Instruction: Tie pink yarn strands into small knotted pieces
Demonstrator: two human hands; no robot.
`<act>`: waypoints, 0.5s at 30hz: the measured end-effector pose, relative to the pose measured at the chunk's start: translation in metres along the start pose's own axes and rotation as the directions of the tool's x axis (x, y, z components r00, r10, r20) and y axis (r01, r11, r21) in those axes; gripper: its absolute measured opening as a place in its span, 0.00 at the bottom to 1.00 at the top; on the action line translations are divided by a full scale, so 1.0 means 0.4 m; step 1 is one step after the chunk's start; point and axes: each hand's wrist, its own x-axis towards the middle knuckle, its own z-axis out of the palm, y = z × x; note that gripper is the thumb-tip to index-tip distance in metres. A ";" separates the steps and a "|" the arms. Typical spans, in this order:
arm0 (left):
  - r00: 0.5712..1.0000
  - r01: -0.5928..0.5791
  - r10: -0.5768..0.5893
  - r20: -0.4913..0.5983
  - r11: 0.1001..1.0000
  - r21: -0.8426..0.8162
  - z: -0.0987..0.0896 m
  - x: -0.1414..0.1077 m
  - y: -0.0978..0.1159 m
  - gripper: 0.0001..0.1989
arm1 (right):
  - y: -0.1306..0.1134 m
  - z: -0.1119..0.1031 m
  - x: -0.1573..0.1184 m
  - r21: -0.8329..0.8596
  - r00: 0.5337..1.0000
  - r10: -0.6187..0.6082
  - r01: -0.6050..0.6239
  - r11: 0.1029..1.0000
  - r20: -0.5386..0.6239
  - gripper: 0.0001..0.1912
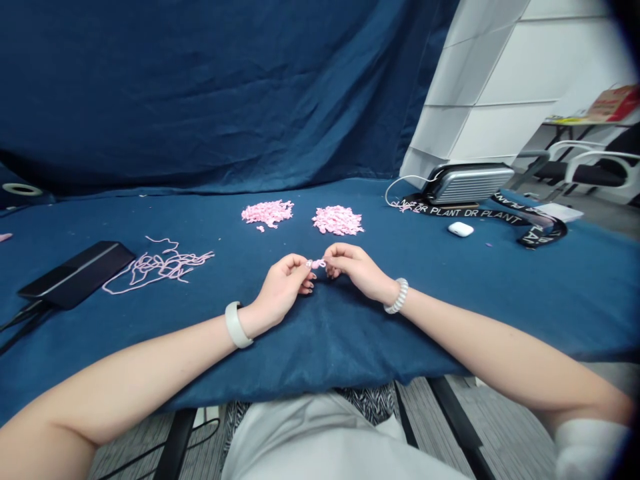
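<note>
Above the front edge of the blue-covered table (450, 287), at mid-length, the left hand (284, 283) and right hand (357, 267) pinch opposite ends of a small pink knotted piece (317, 264) between thumb and fingers. Two pink piles (338, 220) lie directly beyond, between the hands and the far edge. Leftward, loose pink cords (165, 265) lie beside a black device (77, 273). Toward the far right corner: a ribbed silver case (470, 183), a lettered black strap (460, 212) and, nearer, a small white case (461, 229).
</note>
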 end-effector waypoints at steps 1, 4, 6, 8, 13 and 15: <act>1.000 0.000 0.000 0.000 1.000 0.000 0.000 0.000 0.000 0.08 | -0.002 -0.003 0.000 -0.002 1.000 -0.009 0.009 1.000 -0.006 0.05; 1.000 -0.003 0.002 0.001 1.000 0.009 -0.002 -0.001 -0.002 0.08 | -0.008 -0.006 -0.004 -0.024 0.999 -0.034 0.034 0.999 -0.008 0.04; 1.000 -0.010 0.010 0.003 1.000 0.018 -0.003 -0.002 -0.004 0.08 | -0.012 -0.004 -0.008 -0.036 0.999 -0.034 0.034 0.999 -0.002 0.04; 1.000 -0.020 0.020 0.007 0.999 0.028 -0.003 -0.003 -0.005 0.09 | -0.016 -0.001 -0.011 -0.043 1.000 -0.028 0.028 0.999 0.004 0.05; 0.999 -0.046 0.045 0.010 0.998 0.050 -0.003 -0.005 -0.007 0.10 | -0.021 0.001 -0.014 -0.047 1.000 -0.020 0.021 0.999 0.007 0.05; 0.999 -0.045 0.045 0.004 0.998 0.052 -0.003 -0.005 -0.007 0.10 | -0.021 0.001 -0.013 -0.042 1.000 -0.012 0.013 0.999 0.009 0.05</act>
